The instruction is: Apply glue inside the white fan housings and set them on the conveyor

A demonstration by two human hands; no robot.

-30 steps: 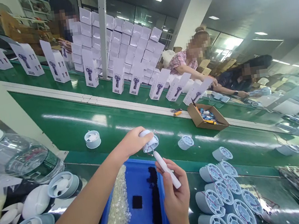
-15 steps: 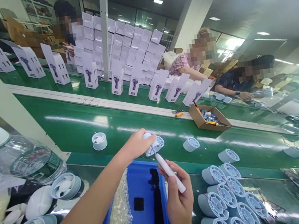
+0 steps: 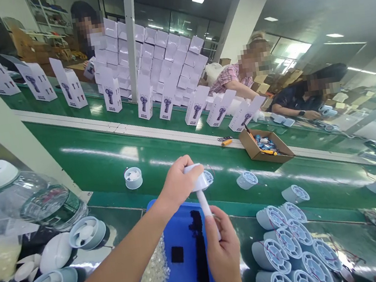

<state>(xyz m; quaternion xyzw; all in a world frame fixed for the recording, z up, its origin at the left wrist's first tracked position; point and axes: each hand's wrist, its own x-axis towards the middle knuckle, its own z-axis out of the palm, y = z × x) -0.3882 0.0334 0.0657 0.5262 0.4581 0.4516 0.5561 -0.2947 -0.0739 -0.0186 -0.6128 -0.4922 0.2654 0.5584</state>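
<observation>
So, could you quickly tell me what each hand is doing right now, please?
Left hand: closed around a small fan housing, held above the blue tray.
Right hand: closed around a white pen-shaped tool, its tip at the housing.

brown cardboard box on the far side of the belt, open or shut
Open. The cardboard box has no lid or flaps over its top, and small blue and yellow items show inside it. It sits flat on the green belt.
</observation>
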